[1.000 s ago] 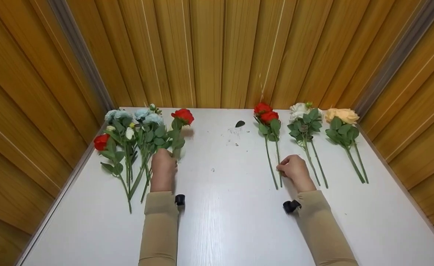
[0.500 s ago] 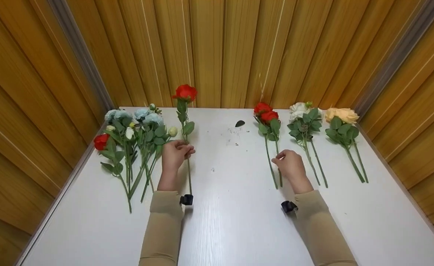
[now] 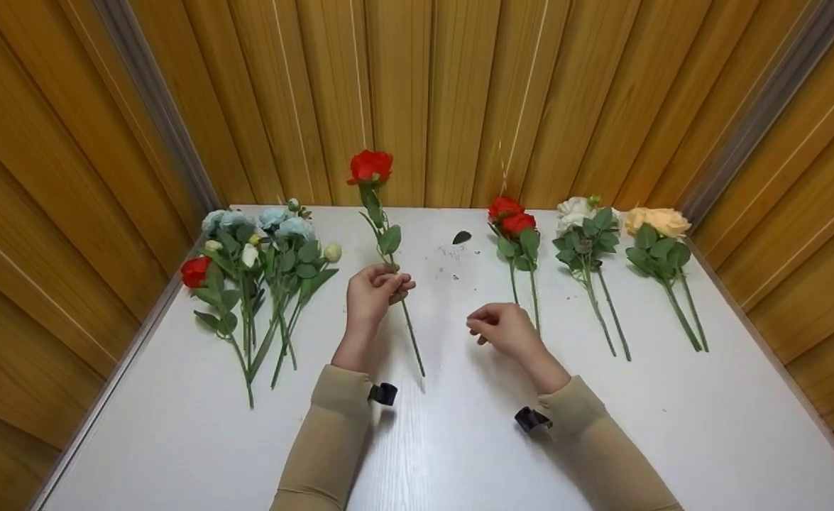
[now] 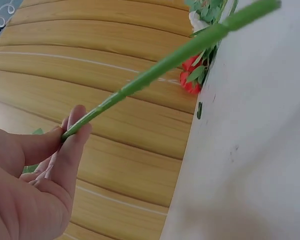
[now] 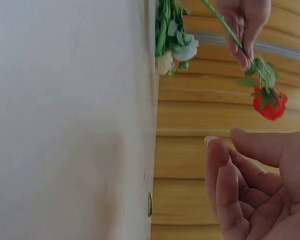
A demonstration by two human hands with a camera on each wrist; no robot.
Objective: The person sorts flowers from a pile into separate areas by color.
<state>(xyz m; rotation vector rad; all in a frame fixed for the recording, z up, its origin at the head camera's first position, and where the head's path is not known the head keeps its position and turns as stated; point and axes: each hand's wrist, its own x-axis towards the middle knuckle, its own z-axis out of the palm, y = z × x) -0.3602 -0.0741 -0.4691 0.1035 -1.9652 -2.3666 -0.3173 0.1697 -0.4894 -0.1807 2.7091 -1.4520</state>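
My left hand (image 3: pixel 374 294) pinches the green stem of a red rose (image 3: pixel 370 167) between thumb and fingers. The bloom points up and away, and the stem's lower end slants down to the right over the table. In the left wrist view the stem (image 4: pixel 155 72) runs out past the fingertips. My right hand (image 3: pixel 505 328) hovers right of that stem, fingers loosely bent. The right wrist view shows nothing between its thumb and fingertips (image 5: pixel 217 150). Two red roses (image 3: pixel 518 225) lie just beyond the right hand, which overlaps their lower stems.
On the left lie pale blue flowers (image 3: pixel 296 228), white buds (image 3: pixel 249 256) and another red rose (image 3: pixel 195 272). White roses (image 3: pixel 574 215) and peach roses (image 3: pixel 658 223) lie to the right. A loose leaf (image 3: pixel 461 237) and dark specks dot the white table (image 3: pixel 445 454). Wooden panels (image 3: pixel 452 99) stand behind.
My left hand has lifted the red rose off the left-hand flowers and brought it right, toward the middle. My right hand has left the two red roses' stems and moved left.
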